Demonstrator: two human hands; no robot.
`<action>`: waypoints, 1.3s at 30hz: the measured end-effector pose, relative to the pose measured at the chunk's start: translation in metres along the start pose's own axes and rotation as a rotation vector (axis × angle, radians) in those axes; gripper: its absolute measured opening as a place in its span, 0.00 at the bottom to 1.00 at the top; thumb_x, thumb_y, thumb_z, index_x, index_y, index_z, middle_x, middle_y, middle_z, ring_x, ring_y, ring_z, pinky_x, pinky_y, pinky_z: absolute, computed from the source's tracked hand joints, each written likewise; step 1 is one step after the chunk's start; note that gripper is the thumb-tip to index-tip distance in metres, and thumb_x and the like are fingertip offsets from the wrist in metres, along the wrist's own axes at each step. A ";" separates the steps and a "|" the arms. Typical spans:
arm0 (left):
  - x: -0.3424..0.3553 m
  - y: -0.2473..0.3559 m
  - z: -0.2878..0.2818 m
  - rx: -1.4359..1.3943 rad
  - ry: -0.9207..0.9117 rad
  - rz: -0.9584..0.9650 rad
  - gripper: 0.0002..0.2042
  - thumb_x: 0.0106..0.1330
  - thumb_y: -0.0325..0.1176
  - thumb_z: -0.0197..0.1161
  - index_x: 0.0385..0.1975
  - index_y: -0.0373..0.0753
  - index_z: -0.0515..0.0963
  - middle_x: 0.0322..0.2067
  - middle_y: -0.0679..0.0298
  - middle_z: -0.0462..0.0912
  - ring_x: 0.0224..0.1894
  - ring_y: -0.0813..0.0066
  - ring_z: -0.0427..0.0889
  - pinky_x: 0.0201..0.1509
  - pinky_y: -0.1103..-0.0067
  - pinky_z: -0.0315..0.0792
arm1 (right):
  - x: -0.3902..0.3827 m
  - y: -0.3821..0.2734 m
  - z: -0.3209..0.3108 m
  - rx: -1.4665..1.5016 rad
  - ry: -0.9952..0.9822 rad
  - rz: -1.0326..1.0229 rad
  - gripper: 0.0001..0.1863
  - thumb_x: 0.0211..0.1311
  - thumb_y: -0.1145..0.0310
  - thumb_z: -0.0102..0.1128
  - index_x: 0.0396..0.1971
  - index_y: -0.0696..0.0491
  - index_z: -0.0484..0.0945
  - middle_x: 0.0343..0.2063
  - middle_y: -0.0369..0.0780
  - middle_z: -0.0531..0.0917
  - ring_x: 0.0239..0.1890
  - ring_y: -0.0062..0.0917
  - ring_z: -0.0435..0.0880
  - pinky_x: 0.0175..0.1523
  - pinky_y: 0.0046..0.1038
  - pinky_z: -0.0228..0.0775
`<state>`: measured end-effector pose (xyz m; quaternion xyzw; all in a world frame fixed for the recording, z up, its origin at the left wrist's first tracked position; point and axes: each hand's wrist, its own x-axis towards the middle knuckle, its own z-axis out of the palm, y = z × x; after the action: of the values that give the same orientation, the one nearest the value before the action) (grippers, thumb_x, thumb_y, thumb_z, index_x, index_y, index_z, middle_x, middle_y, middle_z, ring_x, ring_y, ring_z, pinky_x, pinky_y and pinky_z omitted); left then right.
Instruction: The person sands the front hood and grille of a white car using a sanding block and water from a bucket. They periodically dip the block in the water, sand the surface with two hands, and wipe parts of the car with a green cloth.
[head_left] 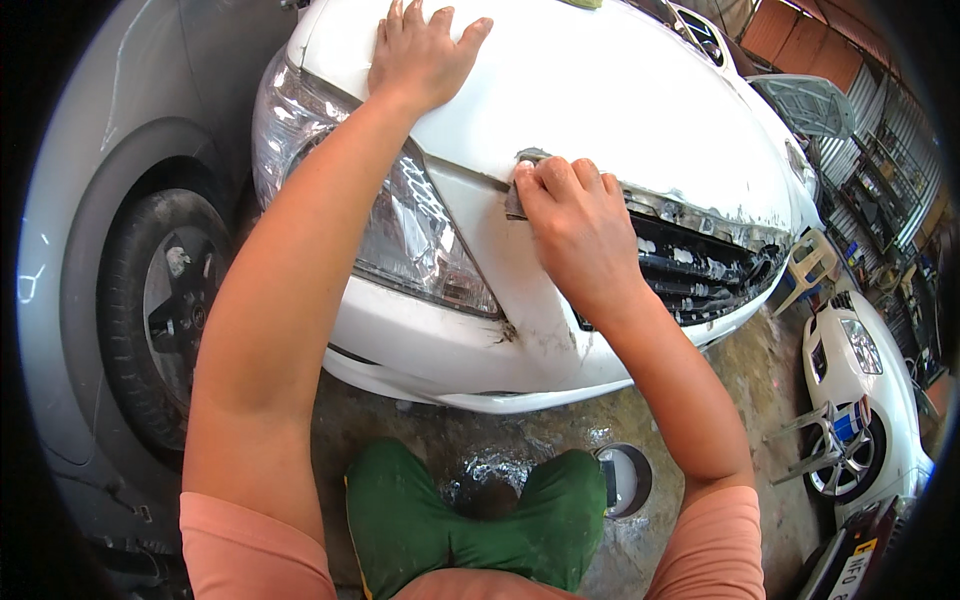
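Note:
A white car front [620,100] fills the upper middle of the head view, its bumper [450,350] scuffed and grey where paint is rubbed off. My left hand [420,55] lies flat on the bonnet, fingers spread. My right hand [570,220] presses a small grey sanding pad [516,200] against the bumper's top edge, just under the bonnet lip, beside the dark open grille [700,275]. Left of that hand sits the headlight [410,230]. Most of the pad is hidden under my fingers.
A grey car with a black wheel [165,310] stands close on the left. Another white car [860,390] and a pale plastic chair [810,270] are on the right. Wet concrete floor [760,370] and a small round container [625,480] lie below, near my green-clad knees [470,520].

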<state>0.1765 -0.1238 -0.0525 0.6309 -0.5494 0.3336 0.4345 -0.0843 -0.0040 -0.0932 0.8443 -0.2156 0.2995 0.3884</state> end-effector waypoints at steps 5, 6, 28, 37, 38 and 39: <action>0.001 -0.001 -0.001 -0.044 0.002 -0.017 0.39 0.74 0.69 0.42 0.70 0.41 0.70 0.74 0.42 0.61 0.79 0.45 0.51 0.82 0.58 0.46 | -0.010 0.010 -0.008 -0.009 -0.032 -0.079 0.17 0.59 0.71 0.61 0.48 0.55 0.83 0.39 0.34 0.77 0.44 0.28 0.76 0.45 0.32 0.68; 0.001 -0.001 -0.001 -0.042 0.007 -0.023 0.39 0.74 0.69 0.42 0.71 0.41 0.70 0.73 0.43 0.61 0.79 0.45 0.50 0.82 0.58 0.45 | -0.003 0.011 -0.008 -0.002 -0.043 -0.080 0.16 0.59 0.71 0.61 0.48 0.55 0.83 0.39 0.34 0.77 0.44 0.27 0.76 0.45 0.32 0.68; -0.002 0.003 -0.009 -0.075 -0.036 -0.067 0.39 0.74 0.68 0.43 0.71 0.42 0.70 0.75 0.45 0.60 0.80 0.48 0.50 0.82 0.59 0.48 | -0.024 0.019 0.005 -0.041 0.076 -0.065 0.19 0.61 0.68 0.59 0.52 0.53 0.81 0.43 0.33 0.77 0.49 0.26 0.77 0.53 0.32 0.65; -0.006 0.016 -0.019 -0.122 -0.049 -0.090 0.38 0.74 0.67 0.43 0.71 0.43 0.70 0.75 0.47 0.60 0.80 0.47 0.48 0.81 0.58 0.48 | -0.036 0.021 0.001 -0.033 0.068 -0.012 0.16 0.61 0.71 0.59 0.49 0.54 0.81 0.42 0.33 0.78 0.47 0.26 0.77 0.52 0.33 0.65; -0.006 0.017 -0.017 -0.125 -0.045 -0.094 0.38 0.74 0.67 0.43 0.71 0.43 0.70 0.75 0.47 0.60 0.80 0.47 0.48 0.81 0.58 0.48 | -0.037 0.025 -0.007 -0.034 0.053 -0.005 0.16 0.61 0.71 0.59 0.49 0.54 0.82 0.42 0.33 0.78 0.47 0.26 0.77 0.52 0.33 0.65; -0.006 0.014 -0.018 -0.128 -0.040 -0.090 0.36 0.75 0.65 0.44 0.70 0.43 0.70 0.75 0.47 0.61 0.79 0.47 0.49 0.81 0.58 0.48 | -0.040 0.026 -0.013 -0.021 0.040 0.006 0.17 0.60 0.71 0.60 0.49 0.53 0.82 0.41 0.34 0.78 0.47 0.26 0.77 0.52 0.34 0.65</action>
<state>0.1624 -0.1051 -0.0485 0.6324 -0.5494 0.2654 0.4772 -0.1337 -0.0042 -0.0992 0.8335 -0.2134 0.3152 0.4005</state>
